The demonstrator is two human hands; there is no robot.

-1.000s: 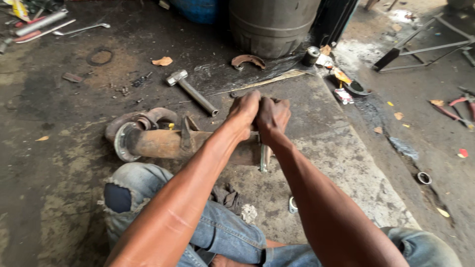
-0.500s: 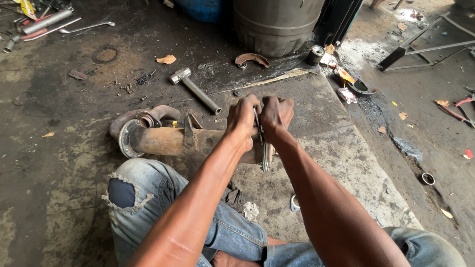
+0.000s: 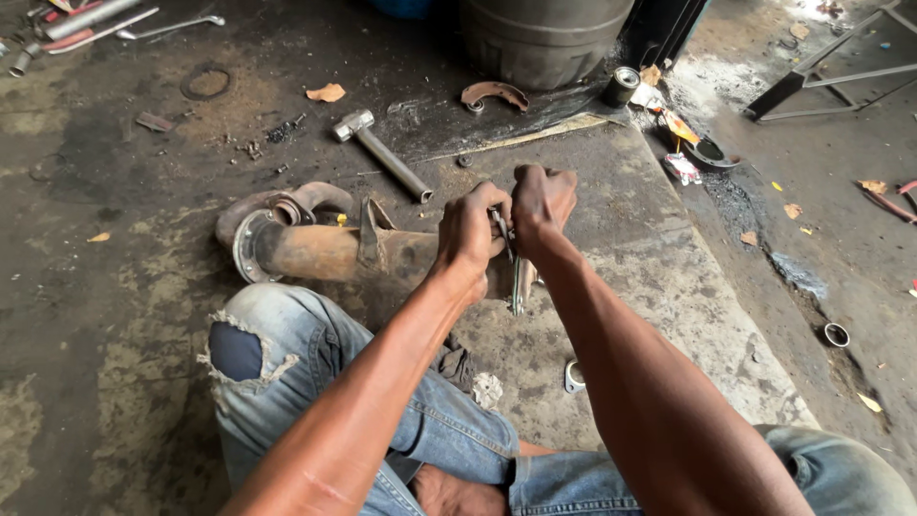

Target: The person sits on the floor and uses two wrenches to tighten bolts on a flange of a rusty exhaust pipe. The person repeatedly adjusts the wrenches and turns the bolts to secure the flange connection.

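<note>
Far left on the stained concrete floor a few long tools lie at the top edge, with a flat ring just right of them. Nearer the middle, a hammer lies on the ground, head up-left, handle running down-right toward the hands. Beyond it a curved metal piece sits before the dark drum, and a small can stands beside that. Nothing lies between the camera and the work but the person's own forearms and the torn jeans knee.

Now the rusty pipe: it lies on the floor, long axis running left to right, its round flanged end pointing left and its right end tucked under the hands. The left hand is closed over that right end of the pipe. The right hand sits just beside it, almost touching, clamped around a wrench whose shaft hangs straight down between the two hands. Further right, a small ring lies on the lower ground, well apart.
</note>
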